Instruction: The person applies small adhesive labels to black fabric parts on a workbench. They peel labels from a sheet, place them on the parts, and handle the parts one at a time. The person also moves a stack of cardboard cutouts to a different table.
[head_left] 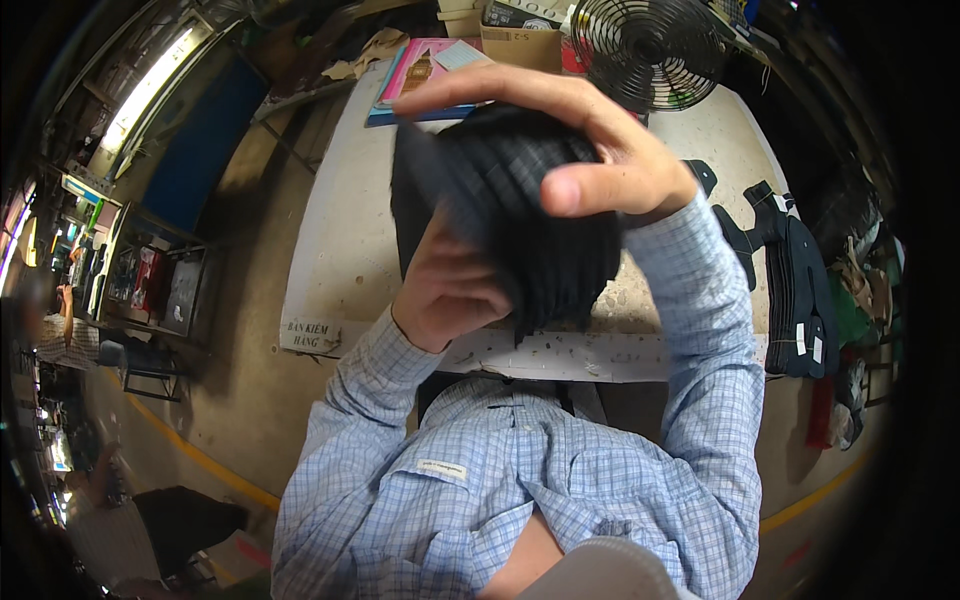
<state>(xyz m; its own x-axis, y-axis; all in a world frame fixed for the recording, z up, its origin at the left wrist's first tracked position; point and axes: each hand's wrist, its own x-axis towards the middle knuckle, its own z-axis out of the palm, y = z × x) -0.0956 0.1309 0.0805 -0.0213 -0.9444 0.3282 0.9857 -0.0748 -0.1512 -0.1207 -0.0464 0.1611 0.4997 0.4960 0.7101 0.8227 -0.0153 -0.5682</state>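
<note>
A thick stack of black fabric pieces [540,240] is held up over the near part of the table, its layers fanned and partly blurred. My left hand [450,285] grips the stack from the lower left, its fingers curled in against the layers. Above and to the right of it, my right hand [610,145] is spread, with thumb and fingers wide apart around the top of the stack. Whether the right fingers touch the layers is hard to make out. More black flat pieces [790,270] lie piled at the table's right edge, some with small white labels.
The white table [340,250] has a worn, spotted top. At its far side are a pink and blue notebook [425,70], a cardboard box [522,45] and a black round fan [648,50]. Other people [70,335] are off to the left beyond the aisle.
</note>
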